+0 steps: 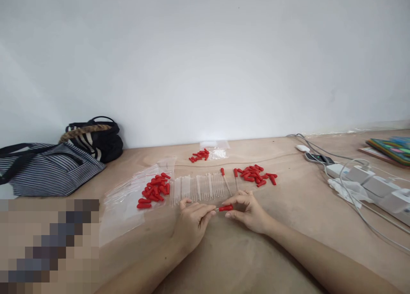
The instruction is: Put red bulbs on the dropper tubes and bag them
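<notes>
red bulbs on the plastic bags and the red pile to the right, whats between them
In the head view, a row of thin clear tubes, then a red-topped tube nearer the right-hand pile.

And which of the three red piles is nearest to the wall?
The small middle pile, by a clear bag; left pile and right pile lie farther away.

Red bulb, smooth, elongated | fitted on thin clear tube | held near-horizontal | positioned between both hands' fingertips
</notes>
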{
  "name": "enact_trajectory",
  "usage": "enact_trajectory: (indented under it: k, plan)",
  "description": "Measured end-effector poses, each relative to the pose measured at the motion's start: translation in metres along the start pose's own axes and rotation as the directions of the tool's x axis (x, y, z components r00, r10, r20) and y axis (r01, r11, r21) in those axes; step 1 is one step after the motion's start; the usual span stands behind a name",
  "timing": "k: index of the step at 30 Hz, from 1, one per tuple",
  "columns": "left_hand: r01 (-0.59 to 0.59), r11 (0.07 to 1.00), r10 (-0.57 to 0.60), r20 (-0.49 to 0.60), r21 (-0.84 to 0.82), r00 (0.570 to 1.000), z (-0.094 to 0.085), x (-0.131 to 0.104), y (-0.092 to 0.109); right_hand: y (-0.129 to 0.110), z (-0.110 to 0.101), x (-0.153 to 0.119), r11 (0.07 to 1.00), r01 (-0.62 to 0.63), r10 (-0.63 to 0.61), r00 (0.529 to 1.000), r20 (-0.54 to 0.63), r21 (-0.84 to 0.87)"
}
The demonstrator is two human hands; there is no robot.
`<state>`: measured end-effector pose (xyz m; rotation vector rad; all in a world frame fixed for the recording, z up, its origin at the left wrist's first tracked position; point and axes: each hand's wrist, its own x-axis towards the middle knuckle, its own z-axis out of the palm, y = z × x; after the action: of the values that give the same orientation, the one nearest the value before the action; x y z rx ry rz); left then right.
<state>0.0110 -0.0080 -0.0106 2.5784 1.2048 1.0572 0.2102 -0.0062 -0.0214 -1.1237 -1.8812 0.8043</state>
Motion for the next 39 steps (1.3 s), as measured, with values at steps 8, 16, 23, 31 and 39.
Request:
enact_trajectory:
  k: [8, 16, 23, 31, 39]
  plan:
    - [-0.022, 0.991, 0.037, 0.119, -0.131, 0.992, 0.003, -0.002, -0.001, 0.0, -0.02, 0.029, 0.878, -0.151, 0.261, 0.947, -0.189, 0.454]
    - [0.044, 0.998, -0.038, 0.129, -0.044, 0.991, -0.008, 0.004, 0.003, 0.018, -0.062, 0.094, 0.898, -0.44, 0.441, 0.894, -0.081, 0.032]
    - [0.047, 0.998, -0.04, 0.157, -0.041, 0.987, -0.009, 0.004, 0.003, 0.039, -0.041, 0.119, 0.838, -0.471, 0.429, 0.881, -0.202, -0.277]
    - [0.042, 0.999, -0.041, 0.15, -0.004, 0.988, -0.011, 0.005, 0.005, 0.038, -0.031, 0.112, 0.768, -0.438, 0.315, 0.893, -0.321, -0.467]
    - [0.145, 0.955, -0.161, 0.042, 0.26, 0.986, -0.007, 0.003, -0.011, 0.037, -0.077, 0.067, 0.748, -0.414, 0.21, 0.89, -0.406, -0.52]
